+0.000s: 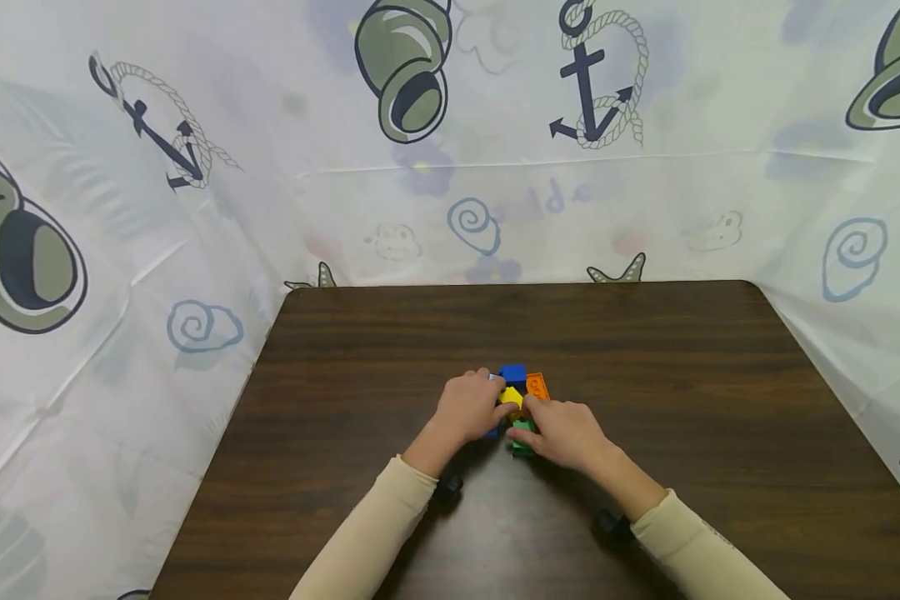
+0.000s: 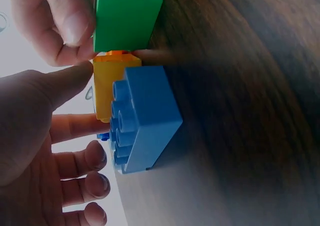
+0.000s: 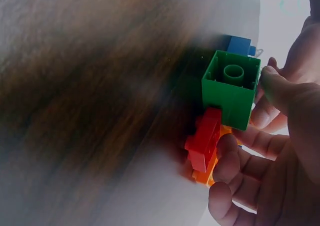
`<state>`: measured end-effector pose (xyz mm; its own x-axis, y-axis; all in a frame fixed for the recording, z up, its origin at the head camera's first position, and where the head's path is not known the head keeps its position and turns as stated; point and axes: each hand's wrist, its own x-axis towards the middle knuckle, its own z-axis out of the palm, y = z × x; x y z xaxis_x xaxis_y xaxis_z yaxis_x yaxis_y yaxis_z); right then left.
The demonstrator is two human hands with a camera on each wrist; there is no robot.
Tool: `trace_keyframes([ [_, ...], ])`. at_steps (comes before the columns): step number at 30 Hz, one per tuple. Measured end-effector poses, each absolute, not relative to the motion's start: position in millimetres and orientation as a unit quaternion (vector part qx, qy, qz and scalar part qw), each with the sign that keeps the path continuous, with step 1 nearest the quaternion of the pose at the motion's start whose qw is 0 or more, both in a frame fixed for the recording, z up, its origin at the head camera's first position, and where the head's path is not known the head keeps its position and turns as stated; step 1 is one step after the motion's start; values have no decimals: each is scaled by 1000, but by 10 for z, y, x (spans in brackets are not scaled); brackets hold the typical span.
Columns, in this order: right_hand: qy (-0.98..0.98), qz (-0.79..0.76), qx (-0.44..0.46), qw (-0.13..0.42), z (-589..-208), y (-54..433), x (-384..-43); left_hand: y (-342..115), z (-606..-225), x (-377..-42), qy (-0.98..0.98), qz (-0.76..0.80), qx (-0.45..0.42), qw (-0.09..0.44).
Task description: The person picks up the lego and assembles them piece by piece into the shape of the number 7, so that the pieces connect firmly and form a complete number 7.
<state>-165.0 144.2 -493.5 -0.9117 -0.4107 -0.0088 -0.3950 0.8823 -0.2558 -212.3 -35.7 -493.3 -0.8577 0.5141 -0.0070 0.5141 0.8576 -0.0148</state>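
Desk (image 1: 390, 342): left hand (image 1: 468, 407) on yellow brick (image 1: 511, 397), right hand (image 1: 567, 432) on green brick (image 1: 522, 439).
Head: bricks bunched together between hands; far blue brick (image 1: 513, 373) and orange brick (image 1: 537, 385) just beyond. Left wrist: left grip closed to brick width, thumb and index finger pinching yellow brick, other fingers loosely bent; near blue brick (image 2: 150, 118) right beside, studs up; green brick off yellow's other end, can't tell if touching. Right wrist: right grip narrowed too, thumb and index finger pinching green brick, hollow underside facing camera; red brick (image 3: 204, 141) just beside green, orange brick partly hidden behind red.
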Motion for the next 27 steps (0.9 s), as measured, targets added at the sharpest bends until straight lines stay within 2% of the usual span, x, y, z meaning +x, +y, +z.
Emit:
trace_keyframes([
  [10, 974, -127, -186, 34, -4897, 1414, -1612, -340, -4922, -2112, 965, 49, 257, 34],
  [20, 966, -161, -193, 58, -4833, 1450, -1620, -438, -4908, -2121, 955, 115, 275, -3],
  [27, 947, -237, -195, 93, -4706, 1600, -1621, -487, -4896, -2076, 940, 151, 307, -3],
])
